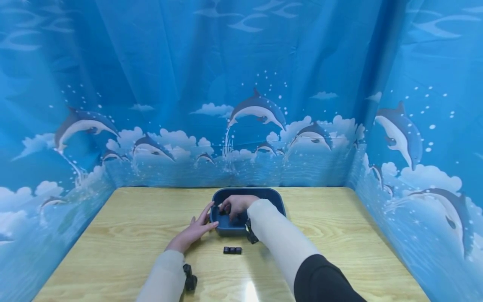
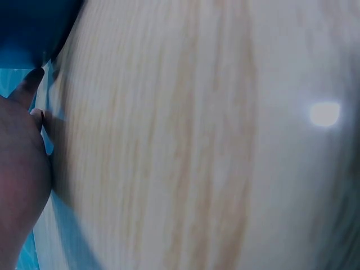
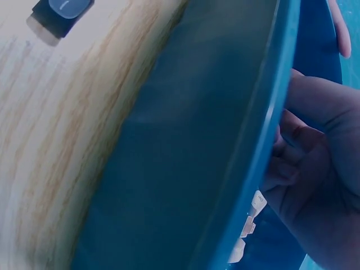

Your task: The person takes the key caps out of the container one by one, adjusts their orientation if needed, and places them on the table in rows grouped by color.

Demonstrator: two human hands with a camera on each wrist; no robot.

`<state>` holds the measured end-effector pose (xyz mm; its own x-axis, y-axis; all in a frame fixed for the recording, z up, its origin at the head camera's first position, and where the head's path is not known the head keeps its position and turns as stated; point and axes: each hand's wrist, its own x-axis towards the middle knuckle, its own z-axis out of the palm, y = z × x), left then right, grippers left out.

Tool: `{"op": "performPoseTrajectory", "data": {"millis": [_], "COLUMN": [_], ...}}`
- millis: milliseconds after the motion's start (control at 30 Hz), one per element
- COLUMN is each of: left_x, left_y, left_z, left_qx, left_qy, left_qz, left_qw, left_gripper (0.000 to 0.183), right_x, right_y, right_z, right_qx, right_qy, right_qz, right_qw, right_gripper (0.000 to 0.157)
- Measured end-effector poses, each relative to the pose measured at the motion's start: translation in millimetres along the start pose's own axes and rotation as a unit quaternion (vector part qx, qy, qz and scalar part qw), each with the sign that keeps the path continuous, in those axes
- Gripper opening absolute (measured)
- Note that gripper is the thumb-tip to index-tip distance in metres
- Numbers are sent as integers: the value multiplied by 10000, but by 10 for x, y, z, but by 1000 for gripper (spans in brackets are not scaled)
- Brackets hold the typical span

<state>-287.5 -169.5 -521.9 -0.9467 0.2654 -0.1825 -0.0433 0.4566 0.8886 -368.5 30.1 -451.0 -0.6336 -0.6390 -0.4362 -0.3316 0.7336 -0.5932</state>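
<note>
My bin (image 1: 232, 232) is dark blue from above, and a brighter blue up close. The little row of blocks (image 1: 232, 250) is black, with a grey-blue top showing up close. The tiny bits (image 3: 248, 226) in my bin look white. My bench (image 1: 132, 235) is pale yellow with wavy tan wood lines. My left sleeve (image 1: 162, 274) is creamy white. My right sleeve (image 1: 281, 239) is too, then black higher up. The curtain (image 1: 181, 84) is bright blue, with grey-blue and white dolphins (image 1: 260, 107), white clouds (image 1: 434, 178) and white dots.
</note>
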Motion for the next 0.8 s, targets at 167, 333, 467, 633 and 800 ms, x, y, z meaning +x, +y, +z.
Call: {"op": "performPoseTrajectory", "data": {"millis": [167, 333, 467, 633, 800], "left_x": [8, 11, 7, 12, 8], "left_y": [-8, -13, -3, -1, -22], "left_z": [-2, 4, 13, 23, 6], "left_qx": [-40, 9, 28, -51, 23], "left_qy": [-2, 30, 47, 44, 70], "left_qz": [-67, -39, -3, -1, -29], "left_qw": [10000, 10000, 10000, 10000, 10000], "left_gripper": [78, 79, 79, 79, 79], "right_x": [11, 24, 14, -17, -31], "right_y": [-3, 18, 38, 69, 96], "right_z": [21, 45, 63, 76, 34], "right_qx": [174, -200, -439, -316, -171], "right_qy": [7, 55, 141, 223, 348], "right_qz": [2, -60, 9, 60, -45], "right_qw": [9998, 9998, 9989, 9992, 9992], "right_gripper": [58, 49, 31, 16, 15]}}
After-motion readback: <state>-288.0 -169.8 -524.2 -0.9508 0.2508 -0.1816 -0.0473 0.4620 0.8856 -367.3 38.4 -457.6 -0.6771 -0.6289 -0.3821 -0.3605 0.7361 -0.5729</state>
